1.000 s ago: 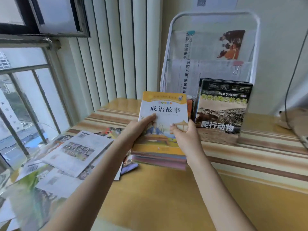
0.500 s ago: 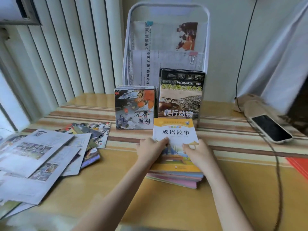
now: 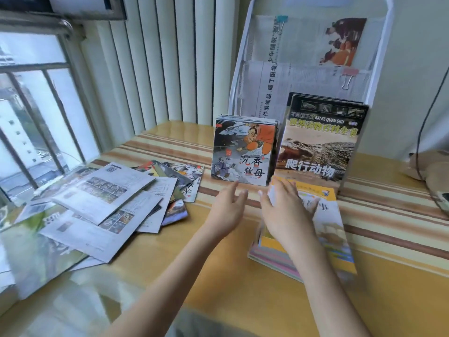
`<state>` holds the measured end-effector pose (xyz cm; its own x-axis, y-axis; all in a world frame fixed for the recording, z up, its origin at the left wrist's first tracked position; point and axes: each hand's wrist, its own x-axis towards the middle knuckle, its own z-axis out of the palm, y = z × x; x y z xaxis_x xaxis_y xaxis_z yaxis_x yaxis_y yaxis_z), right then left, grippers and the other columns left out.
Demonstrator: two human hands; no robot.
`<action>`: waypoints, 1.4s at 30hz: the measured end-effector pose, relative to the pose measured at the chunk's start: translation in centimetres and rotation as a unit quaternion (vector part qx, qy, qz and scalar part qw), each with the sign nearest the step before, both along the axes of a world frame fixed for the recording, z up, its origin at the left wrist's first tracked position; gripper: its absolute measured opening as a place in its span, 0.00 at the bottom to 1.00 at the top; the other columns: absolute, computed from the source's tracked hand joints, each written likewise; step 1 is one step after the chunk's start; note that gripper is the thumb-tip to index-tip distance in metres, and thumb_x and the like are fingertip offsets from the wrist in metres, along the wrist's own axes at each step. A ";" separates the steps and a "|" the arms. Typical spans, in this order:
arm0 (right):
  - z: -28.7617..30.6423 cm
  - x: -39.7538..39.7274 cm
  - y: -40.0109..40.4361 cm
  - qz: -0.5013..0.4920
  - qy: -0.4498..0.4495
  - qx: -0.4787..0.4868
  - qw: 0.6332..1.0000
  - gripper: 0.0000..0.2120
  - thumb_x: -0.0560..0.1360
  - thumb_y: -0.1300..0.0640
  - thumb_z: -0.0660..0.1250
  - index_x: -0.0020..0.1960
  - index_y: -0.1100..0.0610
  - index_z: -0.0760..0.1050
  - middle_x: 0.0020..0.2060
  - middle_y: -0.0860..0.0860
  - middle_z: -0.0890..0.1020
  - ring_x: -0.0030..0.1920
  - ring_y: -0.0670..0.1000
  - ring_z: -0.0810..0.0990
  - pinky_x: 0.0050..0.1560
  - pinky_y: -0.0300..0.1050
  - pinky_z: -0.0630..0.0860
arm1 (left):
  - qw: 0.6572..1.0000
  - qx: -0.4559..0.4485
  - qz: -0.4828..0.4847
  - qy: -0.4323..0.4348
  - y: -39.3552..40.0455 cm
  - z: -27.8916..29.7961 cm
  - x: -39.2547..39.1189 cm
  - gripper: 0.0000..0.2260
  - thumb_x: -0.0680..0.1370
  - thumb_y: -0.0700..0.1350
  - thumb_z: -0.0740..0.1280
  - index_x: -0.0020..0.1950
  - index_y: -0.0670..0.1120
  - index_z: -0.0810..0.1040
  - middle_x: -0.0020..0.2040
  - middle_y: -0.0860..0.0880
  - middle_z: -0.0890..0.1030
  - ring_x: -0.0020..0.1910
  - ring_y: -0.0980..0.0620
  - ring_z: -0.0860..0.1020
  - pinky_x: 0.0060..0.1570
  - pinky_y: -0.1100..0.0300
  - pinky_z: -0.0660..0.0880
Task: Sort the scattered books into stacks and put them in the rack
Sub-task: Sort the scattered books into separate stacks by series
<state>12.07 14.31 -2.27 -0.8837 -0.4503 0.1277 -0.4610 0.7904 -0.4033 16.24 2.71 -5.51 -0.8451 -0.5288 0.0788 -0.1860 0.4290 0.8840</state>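
The flat stack of thin books (image 3: 315,239), yellow-covered volume on top, lies on the striped tabletop (image 3: 243,300) directly in front of the wire rack (image 3: 379,45). Its long axis runs away from the person toward the rack, skewed slightly right at the near end, and its far edge sits just short of the upright reptile encyclopedia (image 3: 320,139).

The right hand (image 3: 284,212) lies over the stack's left portion, fingers straight and spread, gripping nothing; whether the palm presses the cover or hovers just above it cannot be told. The left hand (image 3: 228,210) is off the stack, just beside its left edge, fingers likewise extended and holding nothing.

The right hand is the nearer. Judged from this, standing the stack in the rack calls for both hands to close on its long sides and tip it upright.

The upright comic book bundle (image 3: 244,152) stands beside the encyclopedia in the lowest tier. Scattered magazines and booklets (image 3: 104,203) remain unsorted, well apart to the left.
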 end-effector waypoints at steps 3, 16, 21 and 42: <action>0.1 2.9 -6.4 0.136 0.019 -0.072 0.988 0.19 0.81 0.49 0.52 0.72 0.48 0.62 0.74 0.46 0.63 0.75 0.47 0.55 0.73 0.61 0.42 | 0.975 -0.151 0.159 0.046 -6.5 0.1 4.4 0.11 0.78 0.43 0.63 0.60 0.45 0.77 0.59 0.45 0.77 0.58 0.46 0.75 0.56 0.54 0.71; -6.3 6.6 -25.1 0.283 -0.034 0.046 0.957 0.30 0.76 0.33 0.46 0.76 0.39 0.45 0.77 0.46 0.46 0.76 0.56 0.37 0.67 0.70 0.35 | 0.844 -0.125 0.417 -0.314 -18.6 -4.0 17.7 0.32 0.79 0.63 0.49 0.78 0.48 0.47 0.77 0.39 0.44 0.75 0.34 0.40 0.67 0.31 0.38; -7.4 4.9 -24.8 0.244 -0.002 0.057 0.968 0.29 0.76 0.34 0.49 0.75 0.38 0.49 0.77 0.49 0.49 0.76 0.57 0.43 0.71 0.67 0.40 | 0.859 -0.143 0.388 -0.302 -19.0 -3.5 15.8 0.31 0.79 0.62 0.51 0.78 0.49 0.49 0.78 0.41 0.47 0.76 0.38 0.41 0.69 0.36 0.37; -7.3 1.9 -22.5 0.184 -0.009 -0.097 0.978 0.25 0.73 0.44 0.66 0.69 0.44 0.66 0.70 0.55 0.63 0.68 0.57 0.58 0.66 0.54 0.60 | 0.820 0.372 0.303 0.313 -19.5 -1.8 14.2 0.29 0.71 0.20 0.61 0.67 0.43 0.71 0.67 0.40 0.72 0.60 0.47 0.75 0.45 0.60 0.80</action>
<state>13.97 -8.23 -9.56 -0.6694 -0.7069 0.2285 -0.6916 0.4807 -0.5391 30.48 -16.81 -7.29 -0.3272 -0.9350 -0.1369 0.4242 -0.2748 0.8628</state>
